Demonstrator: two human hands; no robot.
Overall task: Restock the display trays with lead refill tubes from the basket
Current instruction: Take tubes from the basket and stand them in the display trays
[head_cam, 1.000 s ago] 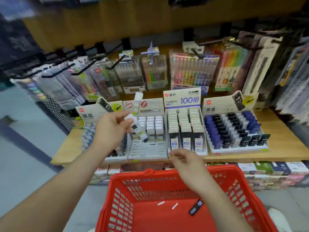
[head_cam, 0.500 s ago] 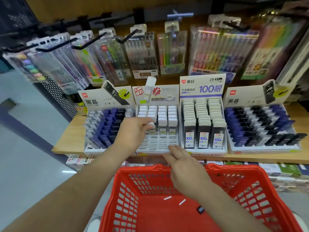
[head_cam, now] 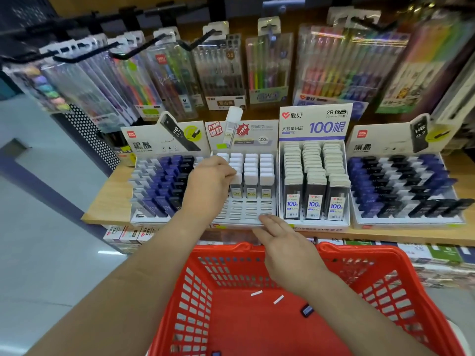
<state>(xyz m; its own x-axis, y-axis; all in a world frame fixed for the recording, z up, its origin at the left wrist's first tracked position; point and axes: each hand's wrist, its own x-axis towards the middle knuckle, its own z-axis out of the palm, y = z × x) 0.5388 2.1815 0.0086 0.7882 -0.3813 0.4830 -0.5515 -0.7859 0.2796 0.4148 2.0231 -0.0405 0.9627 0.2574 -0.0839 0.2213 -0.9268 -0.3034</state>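
With left hand (head_cam: pixel 208 186), pinches white-capped tube (head_cam: pixel 236 179), brought from mid-air into left column of white tray (head_cam: pixel 244 214); with flat, open right hand (head_cam: pixel 288 242), steadies its front edge. Leaves one dark tube (head_cam: pixel 307 310) in basket (head_cam: pixel 341 249).

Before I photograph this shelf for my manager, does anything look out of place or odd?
Nothing looks damaged. The front rows of the white-capped tray are empty slots, and in the red basket a dark tube and two white scraps lie loose.
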